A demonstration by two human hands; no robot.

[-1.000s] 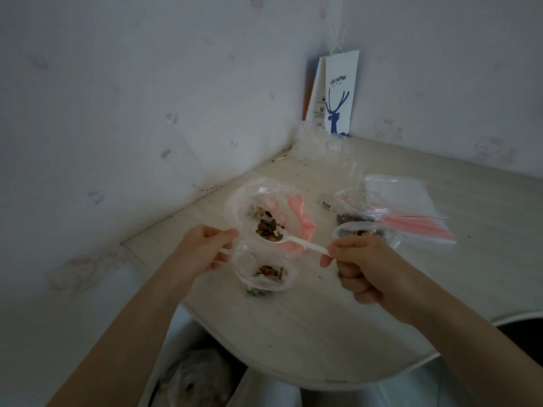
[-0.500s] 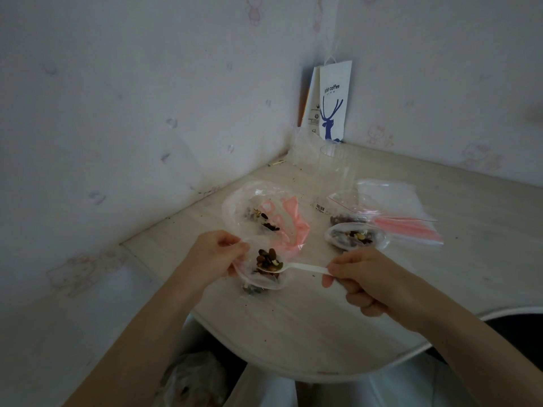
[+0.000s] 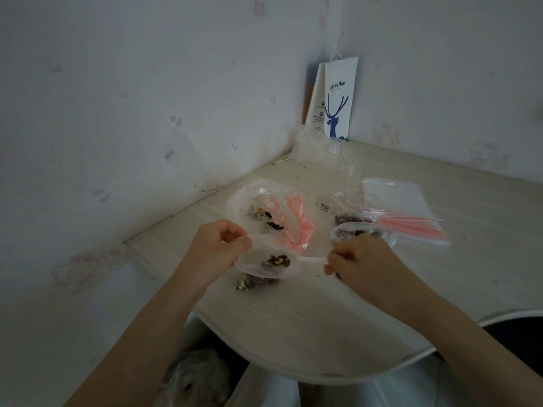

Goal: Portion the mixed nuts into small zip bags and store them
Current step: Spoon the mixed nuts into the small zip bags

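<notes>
From the head camera we see our left hand [image 3: 217, 248] pinching the rim of one small zip bag [image 3: 255, 264], holding its mouth wide over the table [image 3: 293, 333] so nothing spills. Our right hand [image 3: 361, 265] pinches the handle of the single white spoon [image 3: 314, 260], whose bowl sits inside that mouth, loaded with mixed nuts [image 3: 277, 261]. Just behind lies one large source bag [image 3: 264, 212]. To the right we count two filled bags [image 3: 361, 233], beside a stack of empty bags [image 3: 411, 221] we cannot count.
</notes>
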